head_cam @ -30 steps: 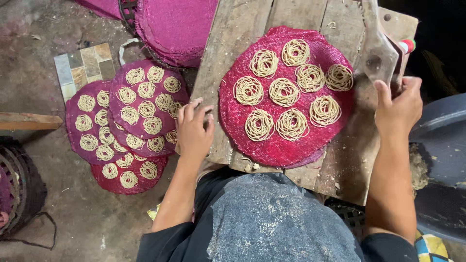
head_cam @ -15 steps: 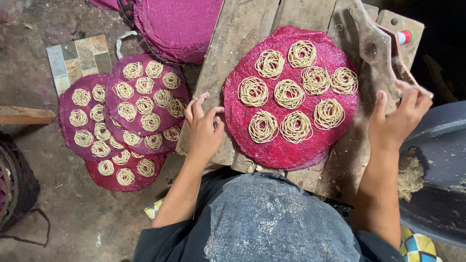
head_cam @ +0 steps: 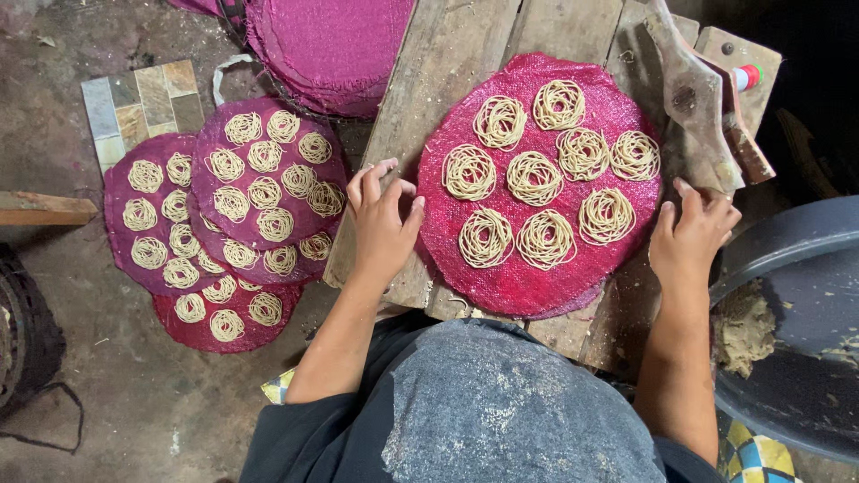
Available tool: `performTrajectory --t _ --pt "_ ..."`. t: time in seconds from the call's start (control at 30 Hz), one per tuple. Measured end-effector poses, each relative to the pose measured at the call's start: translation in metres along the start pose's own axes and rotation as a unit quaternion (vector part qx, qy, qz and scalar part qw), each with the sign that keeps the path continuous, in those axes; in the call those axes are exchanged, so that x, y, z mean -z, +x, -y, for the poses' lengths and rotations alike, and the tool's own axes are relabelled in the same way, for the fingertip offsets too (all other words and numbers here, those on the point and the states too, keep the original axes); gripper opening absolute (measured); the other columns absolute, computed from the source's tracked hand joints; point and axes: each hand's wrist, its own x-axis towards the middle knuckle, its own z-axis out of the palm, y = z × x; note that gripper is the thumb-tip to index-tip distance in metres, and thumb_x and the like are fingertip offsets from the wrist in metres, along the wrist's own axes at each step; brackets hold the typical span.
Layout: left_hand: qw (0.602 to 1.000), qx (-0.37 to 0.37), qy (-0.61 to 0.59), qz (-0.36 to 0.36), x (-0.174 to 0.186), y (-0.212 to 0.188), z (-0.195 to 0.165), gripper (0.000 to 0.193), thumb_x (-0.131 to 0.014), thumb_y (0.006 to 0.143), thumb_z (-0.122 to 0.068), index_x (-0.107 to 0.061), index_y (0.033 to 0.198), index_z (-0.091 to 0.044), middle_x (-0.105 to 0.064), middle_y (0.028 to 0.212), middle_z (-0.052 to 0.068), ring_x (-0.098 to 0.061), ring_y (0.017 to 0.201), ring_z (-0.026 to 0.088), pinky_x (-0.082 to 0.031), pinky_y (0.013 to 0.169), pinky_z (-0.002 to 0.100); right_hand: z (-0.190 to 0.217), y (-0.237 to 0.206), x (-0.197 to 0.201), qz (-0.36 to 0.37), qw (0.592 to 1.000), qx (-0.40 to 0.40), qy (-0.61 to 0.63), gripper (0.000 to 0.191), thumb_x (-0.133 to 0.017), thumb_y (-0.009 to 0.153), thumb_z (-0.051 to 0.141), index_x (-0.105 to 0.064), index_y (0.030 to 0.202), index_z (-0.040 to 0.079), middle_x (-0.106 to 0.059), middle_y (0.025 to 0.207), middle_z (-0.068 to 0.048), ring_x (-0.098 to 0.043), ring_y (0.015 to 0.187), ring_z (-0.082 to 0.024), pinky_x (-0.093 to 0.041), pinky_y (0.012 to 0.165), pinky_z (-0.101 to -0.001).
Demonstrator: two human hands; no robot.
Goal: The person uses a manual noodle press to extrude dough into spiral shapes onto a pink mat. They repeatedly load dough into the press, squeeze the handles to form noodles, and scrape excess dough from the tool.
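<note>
A round magenta woven mat (head_cam: 519, 277) lies on a wooden plank bench (head_cam: 447, 63) and carries several coils of pale noodle strands (head_cam: 534, 177). My left hand (head_cam: 383, 224) rests at the mat's left edge, fingers spread, touching the mat and the plank. My right hand (head_cam: 691, 234) sits at the mat's right edge with fingers apart, just below a wooden press (head_cam: 698, 107). Neither hand holds anything.
On the floor to the left lie three overlapping mats (head_cam: 224, 224) full of noodle coils. A stack of bare magenta mats (head_cam: 331, 45) sits at the top. A grey tub (head_cam: 796, 340) with dough stands at the right. A tiled block (head_cam: 143, 98) lies top left.
My right hand has dropped from the wooden press down to the mat's right edge. My left hand has shifted slightly right onto the mat's left edge.
</note>
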Motion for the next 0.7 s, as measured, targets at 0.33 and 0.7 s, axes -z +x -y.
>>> performTrajectory --t 0.33,0.7 --pt "0.994 0.037 -0.102 0.007 0.006 0.008 0.009 0.017 -0.069 0.094 -0.022 -0.064 0.103 -0.008 -0.065 0.123 0.011 -0.059 0.119 0.033 -0.042 0.105 0.047 0.003 0.039 -0.009 0.056 0.983 -0.057 0.163 0.015 -0.065 0.106 0.005 -0.063 0.119 -0.003 -0.066 0.110 -0.017 -0.064 0.093 -0.023 -0.053 0.084 -0.0373" --pt "0.963 0.086 -0.253 0.027 0.013 0.031 0.018 0.041 -0.067 0.095 -0.018 -0.046 0.129 -0.009 -0.073 0.112 0.014 -0.077 0.096 0.026 -0.060 0.080 0.038 -0.011 0.062 -0.024 0.183 0.887 -0.200 0.373 0.015 -0.066 0.113 0.016 -0.066 0.118 0.001 -0.065 0.089 0.002 -0.053 0.072 -0.005 -0.040 0.063 -0.0211"
